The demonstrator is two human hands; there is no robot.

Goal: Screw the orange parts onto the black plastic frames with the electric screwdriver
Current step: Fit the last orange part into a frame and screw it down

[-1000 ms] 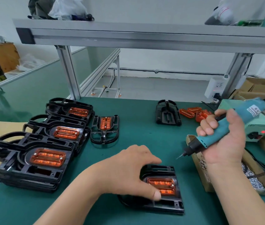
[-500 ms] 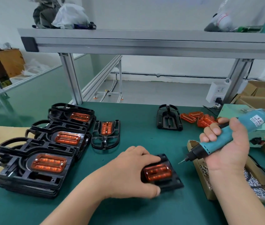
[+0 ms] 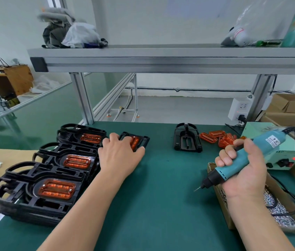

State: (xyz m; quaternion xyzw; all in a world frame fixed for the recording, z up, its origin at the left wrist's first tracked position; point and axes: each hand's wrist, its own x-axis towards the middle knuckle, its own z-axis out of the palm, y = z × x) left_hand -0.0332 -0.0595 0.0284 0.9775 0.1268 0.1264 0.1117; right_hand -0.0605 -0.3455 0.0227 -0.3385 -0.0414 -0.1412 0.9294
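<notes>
Three stacks of black plastic frames (image 3: 16, 180) stand along the left of the counter (image 3: 161, 196). Each is topped by a frame with an orange part (image 3: 57, 189) seated in it and what look like screw heads at its ends, so a good share of the work reads as done. One more fitted frame (image 3: 144, 140) lies just beside the far stack, under the left hand (image 3: 119, 154). That hand's grip spans it, fingers spread over the top and thumb against its near edge, and I judge it belongs with the finished pieces. The right hand (image 3: 242, 174) has its grip wrapped firmly round the electric screwdriver (image 3: 269, 142), bit pointing down and left, clear of any work. What is left shows at the back: a single bare black frame (image 3: 187, 140) with a small heap of loose orange parts (image 3: 222, 139) just to its right, well apart from both hands. A cardboard box of screws (image 3: 211, 167) sits under the right wrist. That bare frame looks like the next piece to fit.
</notes>
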